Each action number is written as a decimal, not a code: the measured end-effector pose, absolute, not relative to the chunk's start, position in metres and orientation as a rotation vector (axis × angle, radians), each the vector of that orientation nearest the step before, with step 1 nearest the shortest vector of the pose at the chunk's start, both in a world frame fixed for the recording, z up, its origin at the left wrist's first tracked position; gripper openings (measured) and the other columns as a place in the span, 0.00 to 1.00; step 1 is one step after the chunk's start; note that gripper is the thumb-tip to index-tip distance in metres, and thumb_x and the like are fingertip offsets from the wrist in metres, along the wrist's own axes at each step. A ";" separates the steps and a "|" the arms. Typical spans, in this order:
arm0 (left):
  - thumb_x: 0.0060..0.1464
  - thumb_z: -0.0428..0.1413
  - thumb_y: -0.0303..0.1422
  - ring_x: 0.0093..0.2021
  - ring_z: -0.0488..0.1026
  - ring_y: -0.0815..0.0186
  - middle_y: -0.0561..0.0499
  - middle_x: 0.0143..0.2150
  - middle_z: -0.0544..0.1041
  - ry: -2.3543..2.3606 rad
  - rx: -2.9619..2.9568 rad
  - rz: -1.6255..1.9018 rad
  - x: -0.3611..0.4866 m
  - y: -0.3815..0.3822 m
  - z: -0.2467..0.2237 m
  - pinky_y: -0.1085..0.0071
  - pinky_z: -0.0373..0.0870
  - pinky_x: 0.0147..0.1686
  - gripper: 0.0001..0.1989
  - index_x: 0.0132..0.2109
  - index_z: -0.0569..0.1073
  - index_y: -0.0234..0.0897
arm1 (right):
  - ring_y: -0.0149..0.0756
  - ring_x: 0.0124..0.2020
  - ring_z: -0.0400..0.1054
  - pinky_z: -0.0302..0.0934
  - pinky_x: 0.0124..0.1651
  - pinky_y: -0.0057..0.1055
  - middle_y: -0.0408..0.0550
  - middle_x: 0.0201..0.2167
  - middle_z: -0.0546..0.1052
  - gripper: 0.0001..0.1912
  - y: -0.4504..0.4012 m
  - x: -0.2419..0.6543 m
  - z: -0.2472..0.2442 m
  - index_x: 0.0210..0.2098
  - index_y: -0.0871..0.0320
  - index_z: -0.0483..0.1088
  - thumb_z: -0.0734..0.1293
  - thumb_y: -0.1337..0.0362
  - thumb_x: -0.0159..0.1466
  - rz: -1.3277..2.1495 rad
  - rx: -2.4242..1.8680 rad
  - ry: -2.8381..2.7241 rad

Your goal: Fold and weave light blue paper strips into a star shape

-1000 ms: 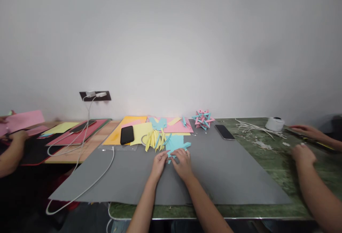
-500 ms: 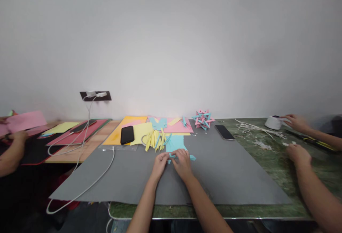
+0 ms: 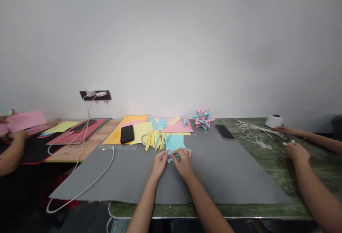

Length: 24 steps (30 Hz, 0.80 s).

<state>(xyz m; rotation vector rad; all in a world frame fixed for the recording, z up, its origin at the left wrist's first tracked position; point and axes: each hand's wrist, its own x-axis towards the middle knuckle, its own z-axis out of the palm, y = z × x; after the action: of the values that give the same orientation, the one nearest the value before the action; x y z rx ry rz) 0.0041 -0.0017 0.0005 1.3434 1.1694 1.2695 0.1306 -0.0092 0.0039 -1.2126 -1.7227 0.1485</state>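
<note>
My left hand (image 3: pixel 159 162) and my right hand (image 3: pixel 183 161) meet over the grey mat, fingertips pinched on a small piece of blue paper (image 3: pixel 170 160). Most of that paper is covered by my fingers. Just beyond them lies a flat blue sheet (image 3: pixel 177 141). To its left is a pile of folded yellow paper strips (image 3: pixel 152 139), with a few blue strips (image 3: pixel 167 139) at its side. A pink and blue paper star model (image 3: pixel 203 119) stands farther back on the right.
A black phone (image 3: pixel 127 134) lies on coloured sheets; another phone (image 3: pixel 224 132) is right. A white cable (image 3: pixel 104 176) crosses the grey mat (image 3: pixel 227 179). At right, a co-worker's hands (image 3: pixel 298 153) work near white cords (image 3: pixel 256 128). Another person's hand (image 3: pixel 19 136) holds pink paper (image 3: pixel 26 119).
My right fingers have shifted slightly around the blue paper, and less of it sticks out on the right. The co-worker's far hand at right has moved down off the white object.
</note>
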 end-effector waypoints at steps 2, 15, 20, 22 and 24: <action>0.43 0.51 0.37 0.33 0.72 0.62 0.47 0.33 0.76 1.164 1.346 1.252 0.005 -0.003 0.002 0.73 0.64 0.26 0.16 0.39 0.71 0.34 | 0.35 0.35 0.60 0.41 0.44 0.33 0.42 0.25 0.72 0.05 -0.007 0.132 0.002 0.25 0.54 0.68 0.62 0.63 0.53 0.164 -1.230 -1.685; 0.39 0.56 0.35 0.37 0.71 0.62 0.42 0.36 0.75 1.049 1.356 1.270 0.005 0.001 -0.011 0.69 0.65 0.38 0.18 0.39 0.71 0.31 | 0.37 0.34 0.61 0.41 0.43 0.34 0.43 0.24 0.73 0.08 0.000 0.132 -0.007 0.22 0.55 0.68 0.61 0.59 0.52 0.178 -1.293 -1.585; 0.38 0.56 0.37 0.38 0.71 0.59 0.42 0.38 0.75 1.066 1.336 1.283 0.004 0.000 -0.008 0.67 0.65 0.39 0.19 0.39 0.72 0.31 | 0.36 0.34 0.60 0.41 0.43 0.33 0.42 0.23 0.72 0.08 -0.001 0.131 -0.004 0.21 0.54 0.68 0.61 0.59 0.52 0.164 -1.315 -1.584; 0.39 0.56 0.37 0.38 0.71 0.59 0.42 0.37 0.75 1.066 1.328 1.281 0.004 0.000 -0.007 0.67 0.65 0.39 0.19 0.39 0.71 0.31 | 0.36 0.34 0.60 0.41 0.43 0.33 0.42 0.23 0.72 0.10 -0.002 0.130 -0.002 0.20 0.55 0.68 0.60 0.58 0.52 0.155 -1.332 -1.589; 0.39 0.56 0.37 0.38 0.71 0.59 0.41 0.37 0.75 1.062 1.329 1.275 0.003 -0.001 -0.007 0.66 0.65 0.39 0.19 0.40 0.71 0.30 | 0.36 0.34 0.59 0.41 0.43 0.33 0.42 0.23 0.72 0.10 -0.004 0.130 -0.001 0.20 0.55 0.67 0.60 0.58 0.53 0.145 -1.348 -1.589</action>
<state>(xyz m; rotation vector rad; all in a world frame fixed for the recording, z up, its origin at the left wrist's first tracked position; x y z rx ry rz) 0.0035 -0.0007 -0.0066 1.3289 1.0616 1.2754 0.1302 -0.0037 -0.0009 -1.3477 -1.5894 0.1452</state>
